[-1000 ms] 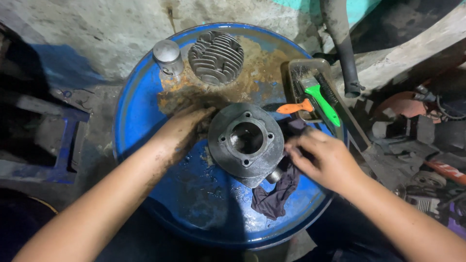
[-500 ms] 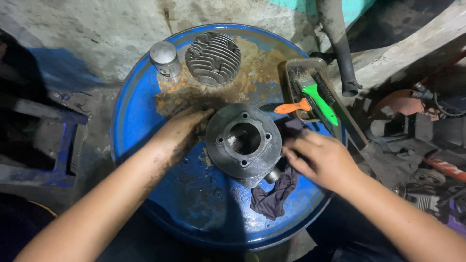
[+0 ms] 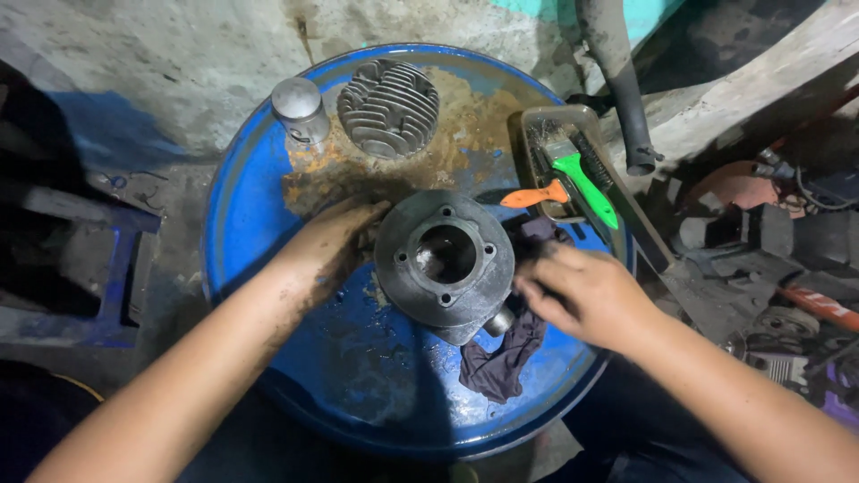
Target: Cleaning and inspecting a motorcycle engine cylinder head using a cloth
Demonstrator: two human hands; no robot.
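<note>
Cylinder: the grey engine cylinder is sitting bore-up at the middle of the blue drum top, which is serving as the table.
Left hand: the left hand is resting against the cylinder's rim at 9 o'clock, fingers lying together and lightly curled on the metal; it is bracing more than gripping.
Right hand: the right hand is lying at 3 o'clock of the cylinder, fingers bunched and pressing down on the dark rag; whether they are pinching the cloth, I cannot tell.
Rag: it is trailing from under the cylinder out toward 5 o'clock.
Progress: the cylinder is looking stripped and standing free, with the piston at 11 o'clock and the finned head at 12 o'clock lying apart; its face is looking dull and grimy, so I am judging the wiping to be only partly done.
Tray: the tray at 2 o'clock is holding a green-handled brush and an orange-handled tool, whose handle is sticking out over the rim toward the cylinder.
Drum top: rust is spreading across its far half.
</note>
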